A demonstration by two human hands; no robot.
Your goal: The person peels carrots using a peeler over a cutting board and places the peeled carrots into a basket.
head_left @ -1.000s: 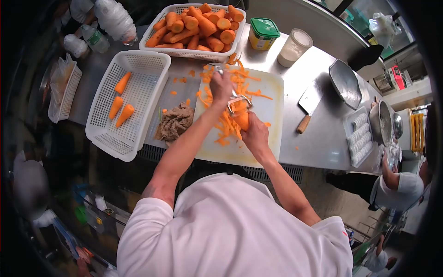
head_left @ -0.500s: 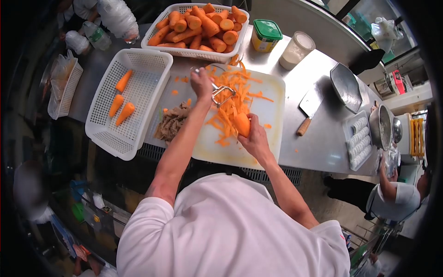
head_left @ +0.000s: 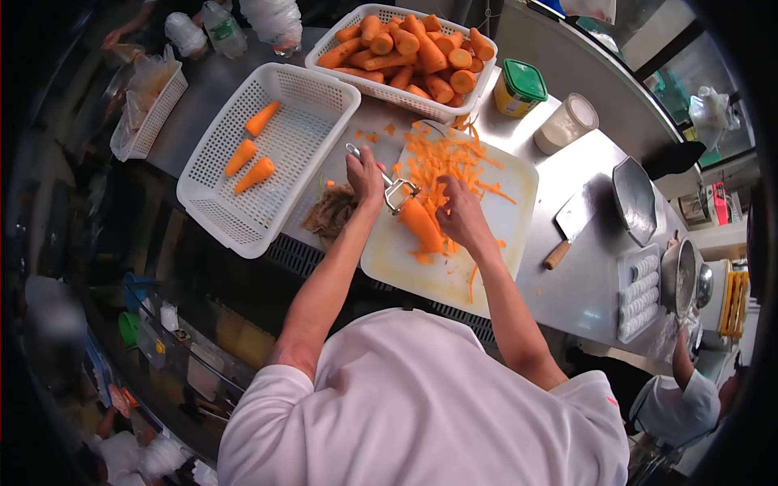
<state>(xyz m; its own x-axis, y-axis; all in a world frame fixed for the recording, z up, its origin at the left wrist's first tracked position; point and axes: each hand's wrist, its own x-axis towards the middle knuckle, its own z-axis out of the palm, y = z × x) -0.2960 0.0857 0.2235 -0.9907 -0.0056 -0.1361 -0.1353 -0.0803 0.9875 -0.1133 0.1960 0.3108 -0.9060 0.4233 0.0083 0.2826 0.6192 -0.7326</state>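
My left hand (head_left: 366, 176) is closed round the handle of a metal peeler (head_left: 399, 194), whose head is just above a large carrot (head_left: 421, 224). The carrot lies on a white cutting board (head_left: 392, 257) beside a heap of orange peelings (head_left: 438, 158). My right hand (head_left: 460, 209) is over the peelings, right of the carrot and apart from it; its fingers are bent down, and whether they pinch any peel is hidden. A crumpled brown cloth (head_left: 331, 211) lies left of the board.
Behind the board stands a full basket of carrots (head_left: 374, 91). A white basket (head_left: 215, 219) at the left holds several carrots. A cleaver (head_left: 574, 215), tub (head_left: 519, 87), jar (head_left: 567, 124) and dark tray (head_left: 634, 200) are to the right. A co-worker (head_left: 677, 405) stands far right.
My right hand has let go of the carrot, which now lies on the board, and has moved over the peelings. The view has turned, shifting the table's things rightward.
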